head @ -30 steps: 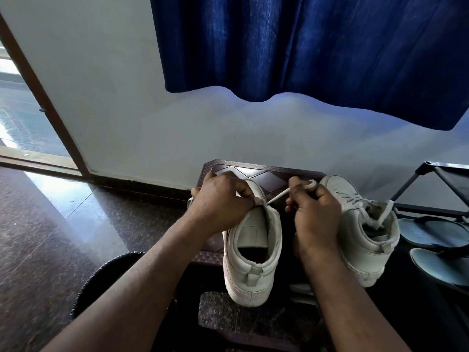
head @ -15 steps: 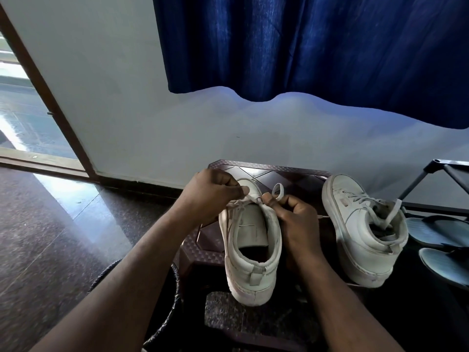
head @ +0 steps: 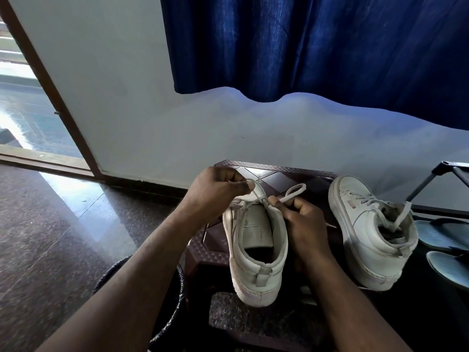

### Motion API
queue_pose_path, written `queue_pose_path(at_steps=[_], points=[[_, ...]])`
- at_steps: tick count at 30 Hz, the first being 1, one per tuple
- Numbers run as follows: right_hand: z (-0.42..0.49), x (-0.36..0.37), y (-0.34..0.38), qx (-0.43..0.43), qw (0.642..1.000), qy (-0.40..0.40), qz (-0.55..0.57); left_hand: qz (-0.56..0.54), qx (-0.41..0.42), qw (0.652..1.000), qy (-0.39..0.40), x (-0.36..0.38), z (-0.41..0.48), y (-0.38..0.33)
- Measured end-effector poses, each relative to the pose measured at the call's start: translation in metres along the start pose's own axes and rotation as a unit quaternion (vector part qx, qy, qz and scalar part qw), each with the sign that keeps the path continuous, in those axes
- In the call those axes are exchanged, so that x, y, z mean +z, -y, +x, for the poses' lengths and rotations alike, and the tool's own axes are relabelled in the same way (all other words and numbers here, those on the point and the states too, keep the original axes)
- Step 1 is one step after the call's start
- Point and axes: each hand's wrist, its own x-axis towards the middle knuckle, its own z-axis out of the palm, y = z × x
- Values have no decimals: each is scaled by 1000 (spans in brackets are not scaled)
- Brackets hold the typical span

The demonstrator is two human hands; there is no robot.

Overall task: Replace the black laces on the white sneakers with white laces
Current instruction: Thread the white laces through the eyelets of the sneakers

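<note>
Both hands are at the top of the near sneaker (head: pixel 256 250), which sits on a dark brown stool (head: pixel 279 174), toe toward the wall (head: pixel 152 110) and heel toward the person, over the stool's near edge. The left hand (head: pixel 218 193) has a narrow grip, thumb and forefinger pinching one strand of the white lace (head: pixel 295 190) just above the tongue. The right hand (head: pixel 302 224), beside the collar, pinches a loop of the same lace that stands up past its fingertips. The two strands meet between the hands at the top eyelets. The second sneaker (head: pixel 365 237) stands to the right on the stool, apart from the hands, laced in white with a loose end sticking up from its opening. Sandals (head: pixel 446 232) lie further right; a blue curtain (head: pixel 304 47) hangs above.
</note>
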Motion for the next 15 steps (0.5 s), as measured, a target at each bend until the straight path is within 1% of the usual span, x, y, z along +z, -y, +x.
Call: queue_pose_path(at_steps=[2,3,5,6,7,8,11,13,15], points=[[5,-3,1,-9,999,-30,2,-6,4,1000,-5,0,1,0],[9,-5,1,-13,998,-57,24,-2,8,1000,-9,-1,1,-1],[18,-9,1,-9,986,-116,116,3,17,1000,-22,-3,0,-1],[20,-10,1,-3,978,-131,160,0,21,999,-29,-4,0,-1],[20,-10,0,6,975,-132,181,-6,23,999,-34,-4,1,0],[19,-8,-1,14,977,-116,177,-14,25,999,-36,-5,1,1],[8,-3,-2,24,995,-25,93,-17,47,998,-27,-3,3,5],[4,0,0,16,997,7,75,41,76,995,-46,-2,4,7],[4,0,1,4,998,-1,62,133,107,983,-76,-3,4,8]])
